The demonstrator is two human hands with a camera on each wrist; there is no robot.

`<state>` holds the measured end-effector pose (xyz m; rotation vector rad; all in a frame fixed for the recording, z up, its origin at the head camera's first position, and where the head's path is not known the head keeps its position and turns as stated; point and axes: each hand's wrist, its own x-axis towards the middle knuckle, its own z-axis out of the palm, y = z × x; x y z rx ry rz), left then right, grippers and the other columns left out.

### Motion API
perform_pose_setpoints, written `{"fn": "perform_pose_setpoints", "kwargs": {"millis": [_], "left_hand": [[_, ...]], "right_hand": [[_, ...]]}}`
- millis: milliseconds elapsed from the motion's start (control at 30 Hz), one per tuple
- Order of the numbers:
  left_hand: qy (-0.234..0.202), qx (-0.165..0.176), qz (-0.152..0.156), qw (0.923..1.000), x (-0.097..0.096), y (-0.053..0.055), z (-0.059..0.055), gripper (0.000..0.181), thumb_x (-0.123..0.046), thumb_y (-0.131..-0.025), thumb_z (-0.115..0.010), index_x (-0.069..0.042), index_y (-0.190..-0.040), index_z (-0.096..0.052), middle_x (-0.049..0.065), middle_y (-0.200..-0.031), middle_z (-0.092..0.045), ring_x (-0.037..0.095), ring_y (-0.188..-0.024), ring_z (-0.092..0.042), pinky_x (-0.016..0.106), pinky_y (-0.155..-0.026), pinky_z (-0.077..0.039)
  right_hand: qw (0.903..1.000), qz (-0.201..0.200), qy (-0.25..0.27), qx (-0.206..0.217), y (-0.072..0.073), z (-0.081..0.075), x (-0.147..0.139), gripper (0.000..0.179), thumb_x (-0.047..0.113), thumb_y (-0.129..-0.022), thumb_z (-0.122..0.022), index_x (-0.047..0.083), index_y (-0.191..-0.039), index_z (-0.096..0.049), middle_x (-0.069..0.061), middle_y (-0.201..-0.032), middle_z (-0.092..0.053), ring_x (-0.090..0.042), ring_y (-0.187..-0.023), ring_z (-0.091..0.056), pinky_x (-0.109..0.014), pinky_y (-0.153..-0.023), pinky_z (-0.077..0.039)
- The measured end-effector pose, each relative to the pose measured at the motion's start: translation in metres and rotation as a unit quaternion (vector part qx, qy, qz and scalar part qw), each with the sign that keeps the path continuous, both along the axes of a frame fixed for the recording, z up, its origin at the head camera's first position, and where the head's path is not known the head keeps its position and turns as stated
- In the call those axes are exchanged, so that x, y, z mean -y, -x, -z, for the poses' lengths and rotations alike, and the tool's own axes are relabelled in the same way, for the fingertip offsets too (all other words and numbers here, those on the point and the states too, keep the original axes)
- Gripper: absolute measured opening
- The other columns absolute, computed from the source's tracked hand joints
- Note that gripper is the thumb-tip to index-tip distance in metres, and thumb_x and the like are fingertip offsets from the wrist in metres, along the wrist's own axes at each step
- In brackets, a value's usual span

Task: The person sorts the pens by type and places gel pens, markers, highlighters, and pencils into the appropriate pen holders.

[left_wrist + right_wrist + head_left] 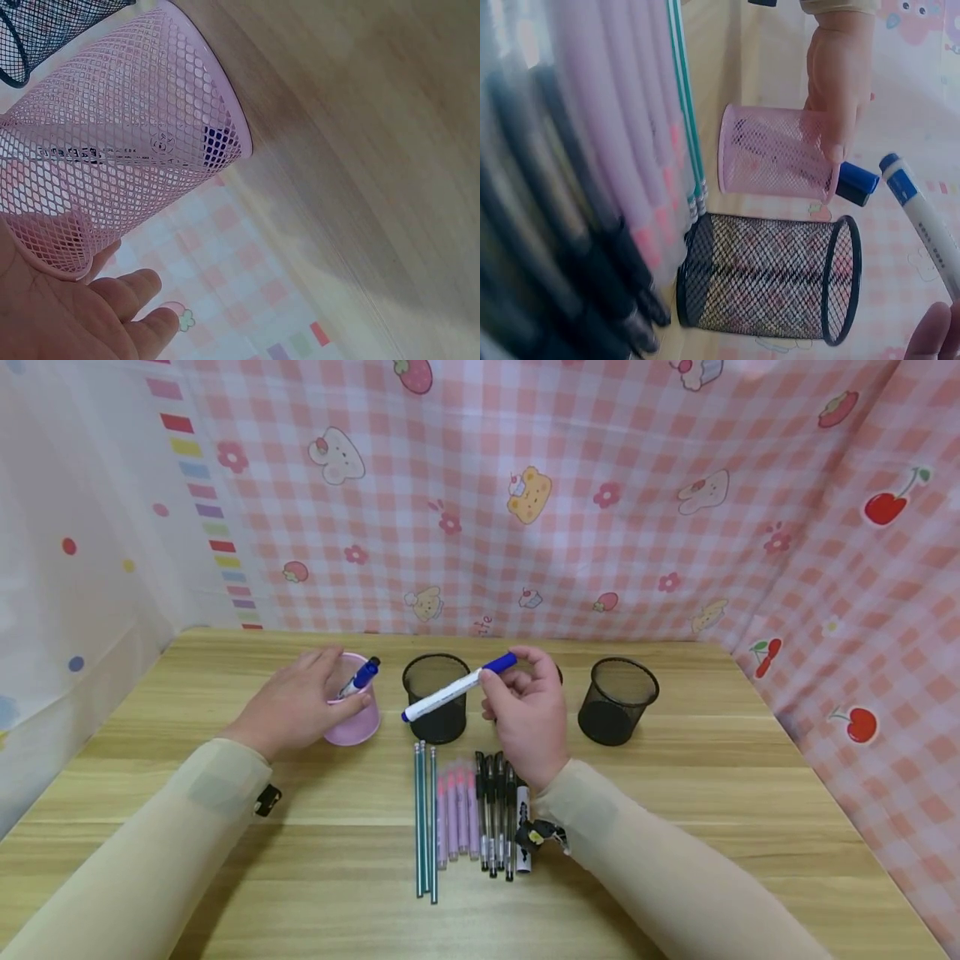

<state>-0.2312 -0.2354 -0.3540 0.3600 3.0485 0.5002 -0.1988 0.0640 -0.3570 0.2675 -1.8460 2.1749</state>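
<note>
My left hand (pixel 296 700) holds the rim of a pink mesh pen cup (pixel 354 727), thumb on the near side. A blue-capped marker (pixel 362 677) with a dark end sticks out of that cup; its white barrel shows through the mesh in the left wrist view. Between thumb and fingers my right hand (pixel 531 718) pinches a white whiteboard marker (pixel 450 693) by its blue cap. This marker slants down to the left, in front of a black mesh cup (pixel 437 718) in the head view. In the right wrist view, its blue end (pixel 897 176) points toward the pink cup, apart from it.
Another black mesh cup (pixel 617 706) stands at right; one more is mostly hidden behind my right hand. Green pencils (pixel 425 827), pink highlighters (pixel 456 818), black pens (pixel 495 818) and a black-lettered white marker (pixel 523 852) lie side by side on the wooden table (pixel 300 877).
</note>
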Motion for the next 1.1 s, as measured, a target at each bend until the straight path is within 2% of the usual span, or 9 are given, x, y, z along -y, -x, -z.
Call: {"fn": "perform_pose_setpoints", "kwargs": {"millis": [300,533,967,1100], "left_hand": [[-0.004,-0.002,0.004,1.0,-0.001,-0.001,-0.001,0.101,-0.073,-0.101,-0.047,-0.003,-0.168,-0.018,0.027,-0.171,-0.025,0.049,-0.157,-0.024,0.072,-0.126,-0.017],[-0.005,-0.01,0.006,0.9999,0.001,0.0,0.001,0.101,-0.074,-0.1,-0.046,-0.003,-0.167,-0.02,0.027,-0.17,-0.027,0.05,-0.156,-0.026,0.073,-0.125,-0.017],[-0.004,-0.018,0.003,0.9998,0.0,0.001,0.002,0.103,-0.077,-0.099,-0.045,-0.002,-0.166,-0.022,0.026,-0.169,-0.029,0.048,-0.156,-0.028,0.072,-0.125,-0.02],[-0.005,-0.022,0.005,0.9997,0.0,0.001,0.003,0.102,-0.075,-0.099,-0.047,-0.002,-0.166,-0.023,0.027,-0.169,-0.03,0.048,-0.155,-0.029,0.072,-0.124,-0.022]], "right_hand": [[0.9996,0.016,0.012,0.018,0.004,-0.002,0.018,0.033,0.007,-0.1,-0.072,0.013,-0.126,-0.054,-0.014,-0.09,-0.069,-0.018,-0.064,-0.062,-0.027,-0.06,-0.058],[0.999,0.036,0.025,0.011,0.008,-0.002,0.032,0.032,0.005,-0.099,-0.072,0.012,-0.124,-0.055,-0.005,-0.082,-0.068,-0.015,-0.064,-0.061,-0.025,-0.059,-0.058],[0.9974,0.058,0.025,0.035,0.009,-0.004,0.051,0.031,0.004,-0.098,-0.072,0.01,-0.124,-0.056,-0.006,-0.084,-0.068,-0.023,-0.067,-0.063,-0.025,-0.057,-0.058],[0.9973,0.057,0.024,0.038,0.008,-0.005,0.054,0.032,0.004,-0.099,-0.071,0.01,-0.126,-0.056,-0.012,-0.088,-0.069,-0.025,-0.068,-0.063,-0.026,-0.058,-0.058]]}}
